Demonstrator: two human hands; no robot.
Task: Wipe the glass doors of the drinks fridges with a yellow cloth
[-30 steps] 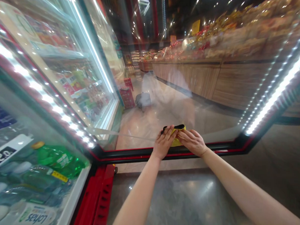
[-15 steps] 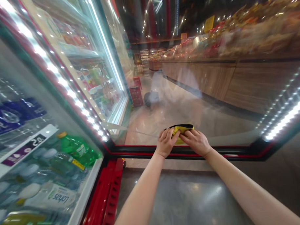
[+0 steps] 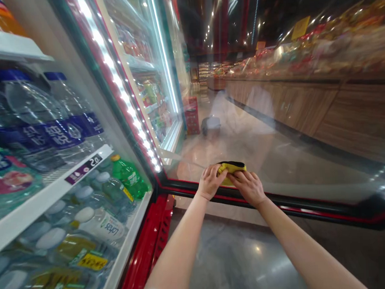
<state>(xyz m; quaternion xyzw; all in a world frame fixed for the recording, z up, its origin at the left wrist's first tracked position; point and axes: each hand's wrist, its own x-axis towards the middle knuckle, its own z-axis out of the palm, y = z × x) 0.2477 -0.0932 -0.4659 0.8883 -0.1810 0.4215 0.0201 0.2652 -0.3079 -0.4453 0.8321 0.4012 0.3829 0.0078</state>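
Both hands grip a yellow and black cloth [image 3: 233,165] low on the glass of a fridge door [image 3: 236,138]. My left hand [image 3: 210,182] has its fingers curled over the cloth's left part. At the cloth's right part, my right hand [image 3: 249,186] is closed on it, the two hands nearly touching. Just below them runs the door's black bottom frame [image 3: 292,208] with its red line. The door stands open, hinged beside the lit shelves. Part of the cloth is hidden behind my fingers.
To the left, fridge shelves hold blue-labelled water bottles [image 3: 57,119], a green bottle [image 3: 128,176] and several other drinks. A strip of bright lights [image 3: 121,83] lines the opening. Through the glass stand a wood-panelled counter [image 3: 282,101] and a red crate [image 3: 192,115].
My view has swung left, so more of the shelves shows and the door frame sits further right. Both hands stay on the cloth, which has shifted slightly left along the door.
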